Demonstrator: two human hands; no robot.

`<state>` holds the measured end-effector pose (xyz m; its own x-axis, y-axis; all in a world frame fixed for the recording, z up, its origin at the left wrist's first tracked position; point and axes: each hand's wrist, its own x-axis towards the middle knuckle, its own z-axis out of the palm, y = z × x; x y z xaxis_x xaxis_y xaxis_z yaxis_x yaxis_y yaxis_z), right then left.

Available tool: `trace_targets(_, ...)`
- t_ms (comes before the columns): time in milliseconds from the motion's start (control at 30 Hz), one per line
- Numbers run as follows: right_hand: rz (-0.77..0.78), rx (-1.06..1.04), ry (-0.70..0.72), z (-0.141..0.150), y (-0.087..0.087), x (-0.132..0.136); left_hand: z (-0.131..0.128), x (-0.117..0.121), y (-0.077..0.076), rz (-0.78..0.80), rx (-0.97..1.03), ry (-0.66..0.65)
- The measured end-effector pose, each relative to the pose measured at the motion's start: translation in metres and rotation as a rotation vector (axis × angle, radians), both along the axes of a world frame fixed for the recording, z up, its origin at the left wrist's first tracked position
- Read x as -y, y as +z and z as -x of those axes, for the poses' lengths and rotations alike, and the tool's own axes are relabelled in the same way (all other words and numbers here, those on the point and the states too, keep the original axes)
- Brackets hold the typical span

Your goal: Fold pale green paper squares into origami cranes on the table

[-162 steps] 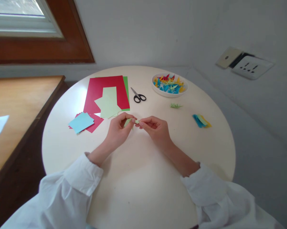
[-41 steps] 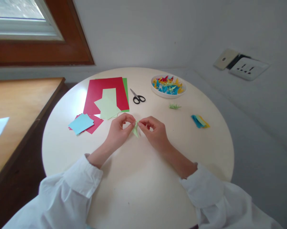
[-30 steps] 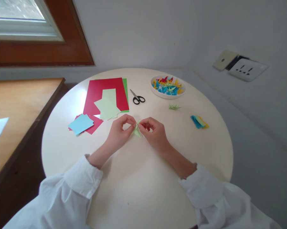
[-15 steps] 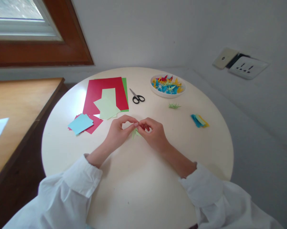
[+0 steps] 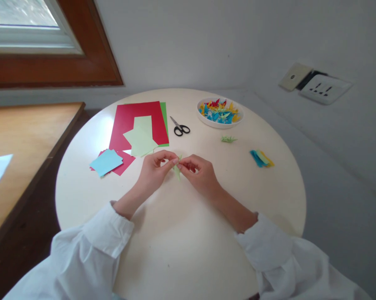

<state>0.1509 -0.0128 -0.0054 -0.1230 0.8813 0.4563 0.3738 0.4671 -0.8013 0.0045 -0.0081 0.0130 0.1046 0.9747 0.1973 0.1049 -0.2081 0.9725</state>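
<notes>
Between my two hands, over the middle of the white round table (image 5: 181,250), is a small pale green folded paper piece (image 5: 177,172). My left hand (image 5: 158,168) pinches it from the left between thumb and forefinger. From the right, my right hand (image 5: 198,173) pinches it as well, its fingertips almost touching those of the left. One pointed end hangs below the fingers and a small tip sticks up above them; the rest is hidden by the fingers. Beyond my right hand lies a small pale green folded paper cluster (image 5: 228,139).
Scissors (image 5: 179,127) lie behind my hands. Red sheets (image 5: 122,121), pale green paper (image 5: 142,135) and light blue squares (image 5: 106,162) are on the left. A white dish (image 5: 220,124) of colourful folded paper cranes stands at the back right, with blue and yellow paper pieces (image 5: 262,158) nearer.
The pale green paper piece has turned in my fingers: its lower part looks narrower and a tip now shows above the fingertips. My hands have barely moved.
</notes>
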Motion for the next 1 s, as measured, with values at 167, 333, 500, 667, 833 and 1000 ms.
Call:
trace_targets(167,-0.019,0.004,0.007,0.000,-0.001,0.000,-0.001,0.001,0.001,0.017,0.019,0.010)
trace_targets(333,-0.061,0.017,0.005,0.000,-0.001,0.000,0.000,0.001,0.003,0.022,-0.013,0.010)
trace_targets(500,-0.084,0.022,-0.001,-0.001,0.000,0.000,0.002,-0.003,0.001,0.046,-0.071,-0.060)
trace_targets(667,-0.093,0.009,-0.015,-0.002,0.001,0.000,0.003,-0.004,-0.001,0.085,-0.012,-0.050)
trace_targets(833,-0.079,-0.043,-0.074,-0.005,0.003,0.000,0.004,-0.005,-0.005,0.151,0.178,0.009)
trace_targets(1000,0.043,-0.149,-0.004,-0.001,0.000,0.001,0.005,-0.007,-0.010,0.172,0.320,0.022)
